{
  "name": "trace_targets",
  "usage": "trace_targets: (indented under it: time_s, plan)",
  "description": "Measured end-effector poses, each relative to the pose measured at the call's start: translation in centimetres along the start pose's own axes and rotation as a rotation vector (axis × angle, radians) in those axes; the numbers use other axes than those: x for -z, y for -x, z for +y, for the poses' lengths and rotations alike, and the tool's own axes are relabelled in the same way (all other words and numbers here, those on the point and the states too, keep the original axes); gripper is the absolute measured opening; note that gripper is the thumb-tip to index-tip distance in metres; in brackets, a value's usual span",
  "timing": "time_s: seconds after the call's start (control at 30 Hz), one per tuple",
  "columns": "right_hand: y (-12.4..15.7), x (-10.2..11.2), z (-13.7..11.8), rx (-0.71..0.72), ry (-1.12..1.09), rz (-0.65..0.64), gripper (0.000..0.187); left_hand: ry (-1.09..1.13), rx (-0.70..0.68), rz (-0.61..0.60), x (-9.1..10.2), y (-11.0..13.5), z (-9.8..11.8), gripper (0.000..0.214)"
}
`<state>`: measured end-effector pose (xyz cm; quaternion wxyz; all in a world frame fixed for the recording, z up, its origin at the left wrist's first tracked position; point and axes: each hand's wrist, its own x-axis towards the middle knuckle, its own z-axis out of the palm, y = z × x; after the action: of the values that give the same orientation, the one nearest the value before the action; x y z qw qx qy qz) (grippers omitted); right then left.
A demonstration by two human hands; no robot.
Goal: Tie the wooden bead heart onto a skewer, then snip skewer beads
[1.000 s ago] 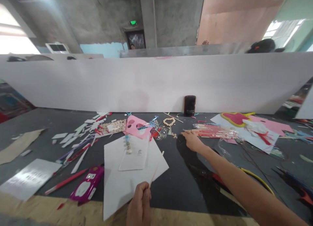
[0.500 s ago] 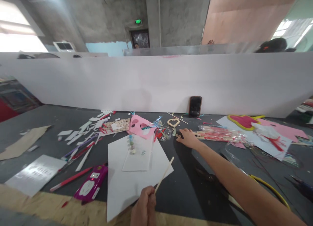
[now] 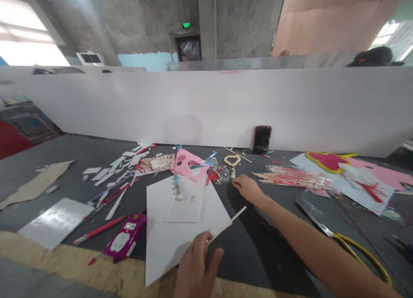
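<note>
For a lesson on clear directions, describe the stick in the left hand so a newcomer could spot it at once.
Find the large white sheet on the dark table. At its lower right edge, the left hand holds a thin, pale stick slanting up and to the right. Unlike the wrapped bundle of sticks beyond, it is single and hand-held.

The stick (image 3: 238, 214) looks matt wood, the purple device (image 3: 125, 236) glossy plastic.

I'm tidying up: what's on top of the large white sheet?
A smaller pale rectangle with beads at its upper left lies on the sheet. What the left hand covers cannot be seen.
</note>
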<state>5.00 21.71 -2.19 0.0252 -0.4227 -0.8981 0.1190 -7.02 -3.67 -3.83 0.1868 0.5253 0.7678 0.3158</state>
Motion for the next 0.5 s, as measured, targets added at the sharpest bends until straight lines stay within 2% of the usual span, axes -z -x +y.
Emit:
trace_targets:
  time_s: [0.17,0.27,0.4,0.5]
  plan:
    - [0.7,-0.3,-2.0,0.051,-0.046,-0.024,0.027,-0.344,-0.121,-0.191,1.2,-3.2,2.8,0.010]
    - [1.0,-0.1,-2.6,0.086,-0.082,-0.034,0.026,-0.489,-0.172,-0.213,1.0,-4.6,3.9,0.012]
    - [1.6,0.5,-1.7,0.077,-0.113,-0.035,0.039,-0.562,-0.228,-0.191,0.4,-5.5,3.5,0.019]
    - [2.1,0.7,-0.5,0.036,-0.107,-0.055,0.035,-0.579,-0.264,-0.201,0.1,-5.7,2.9,0.013]
